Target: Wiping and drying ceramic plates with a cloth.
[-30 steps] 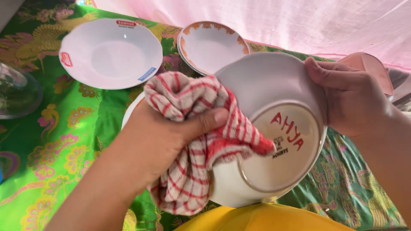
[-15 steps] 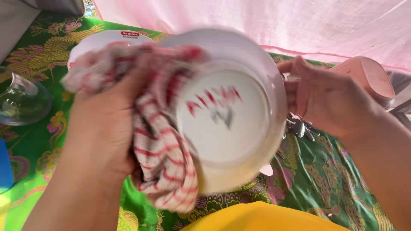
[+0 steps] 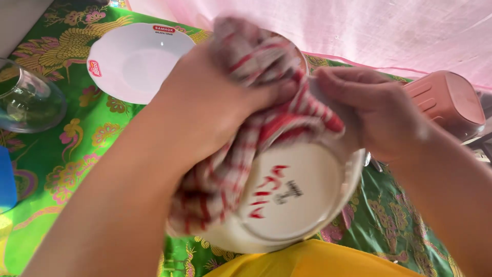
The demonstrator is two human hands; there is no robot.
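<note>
My left hand (image 3: pixel 205 102) is closed around a red-and-white checked cloth (image 3: pixel 256 87) and presses it against the upper back of a white bowl (image 3: pixel 292 200). The bowl is turned with its underside toward me; red lettering shows on its base. My right hand (image 3: pixel 374 110) grips the bowl's far rim at the upper right, partly under the cloth. The bowl is held above a yellow surface (image 3: pixel 318 259) at the bottom edge.
A green floral tablecloth (image 3: pixel 77 149) covers the table. An empty white bowl (image 3: pixel 136 59) sits at the back left. A clear glass bowl (image 3: pixel 28 105) stands at the far left, a blue object (image 3: pixel 5 179) below it, a pink plastic container (image 3: pixel 448 102) at the right. Pink fabric hangs behind.
The bowl has turned and dropped lower. My left hand with the cloth has moved up and over its upper edge, from the left side to the top, meeting my right hand.
</note>
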